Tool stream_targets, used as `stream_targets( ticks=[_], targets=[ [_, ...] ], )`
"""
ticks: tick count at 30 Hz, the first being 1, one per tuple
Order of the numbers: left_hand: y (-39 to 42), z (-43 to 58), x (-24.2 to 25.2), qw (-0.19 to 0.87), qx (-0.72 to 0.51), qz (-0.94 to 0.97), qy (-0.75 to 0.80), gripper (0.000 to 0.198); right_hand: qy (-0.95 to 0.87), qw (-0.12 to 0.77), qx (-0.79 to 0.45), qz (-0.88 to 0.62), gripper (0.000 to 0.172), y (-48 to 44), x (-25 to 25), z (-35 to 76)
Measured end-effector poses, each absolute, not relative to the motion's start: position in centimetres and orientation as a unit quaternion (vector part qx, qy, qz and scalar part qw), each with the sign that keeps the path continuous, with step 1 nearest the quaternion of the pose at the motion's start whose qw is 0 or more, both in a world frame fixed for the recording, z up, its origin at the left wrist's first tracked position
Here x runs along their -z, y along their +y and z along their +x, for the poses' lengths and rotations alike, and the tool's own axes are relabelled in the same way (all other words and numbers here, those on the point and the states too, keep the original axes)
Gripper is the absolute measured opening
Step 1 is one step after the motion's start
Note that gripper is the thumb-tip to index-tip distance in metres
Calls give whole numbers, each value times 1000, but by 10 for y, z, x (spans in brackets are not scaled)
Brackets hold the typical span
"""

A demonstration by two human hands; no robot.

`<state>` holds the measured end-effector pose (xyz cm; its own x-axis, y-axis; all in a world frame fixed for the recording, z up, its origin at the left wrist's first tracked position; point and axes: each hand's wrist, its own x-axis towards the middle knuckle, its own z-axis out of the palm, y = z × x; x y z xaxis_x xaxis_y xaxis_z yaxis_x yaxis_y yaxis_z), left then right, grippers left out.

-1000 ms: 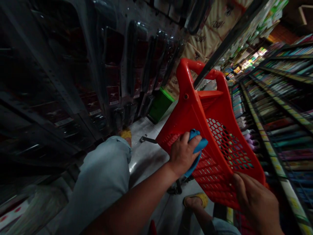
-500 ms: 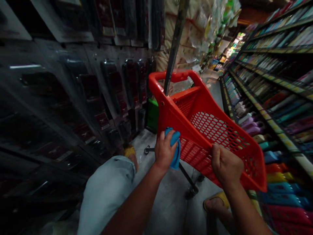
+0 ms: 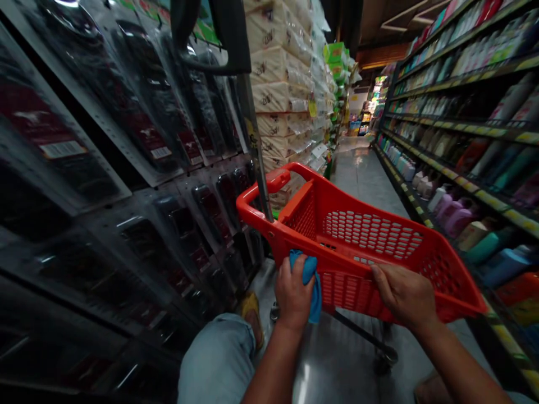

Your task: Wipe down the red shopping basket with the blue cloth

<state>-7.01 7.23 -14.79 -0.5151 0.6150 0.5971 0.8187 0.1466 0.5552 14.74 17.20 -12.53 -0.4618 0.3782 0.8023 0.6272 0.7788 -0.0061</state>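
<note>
A red plastic shopping cart basket [image 3: 370,233] with a perforated mesh floor sits in front of me on a black wheeled frame [image 3: 381,353]. My left hand [image 3: 292,297] is shut on a blue cloth [image 3: 315,293], pressing it against the near rim of the basket. My right hand [image 3: 404,294] grips the same near rim further right, with its fingers over the edge. Nothing shows inside the basket.
Dark packaged goods hang in plastic on the left wall. Stacked wrapped tissue packs [image 3: 280,95] rise ahead, and shelves of bottles [image 3: 455,168] line the right of the tiled aisle. A dark pole [image 3: 252,134] rises beside the basket, and my denim-covered knee [image 3: 217,362] shows below.
The view has swung from steeply tilted to nearly level, showing more of the aisle ahead. Both hands stay on the basket rim, and the blue cloth stays under my left hand.
</note>
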Motion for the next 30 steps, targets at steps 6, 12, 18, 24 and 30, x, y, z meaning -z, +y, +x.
stream_targets(
  ticks=[6, 12, 18, 24, 30],
  targets=[
    [48, -88, 124, 174, 493, -460, -718, 42, -842, 434, 122, -296, 39, 178, 129, 160],
    [36, -113, 95, 235, 589, -355, -687, 32, -845, 437, 106, -289, 45, 174, 126, 164],
    [32, -105, 108, 236, 596, -351, -683, 32, -836, 435, 77, -327, 52, 170, 123, 169],
    [16, -55, 165, 138, 586, -392, -696, 22, -845, 396, 42, -356, 65, 175, 116, 174],
    [21, -81, 119, 110, 667, -250, -694, 33, -839, 393, 11, -375, 63, 188, 121, 187]
  ],
)
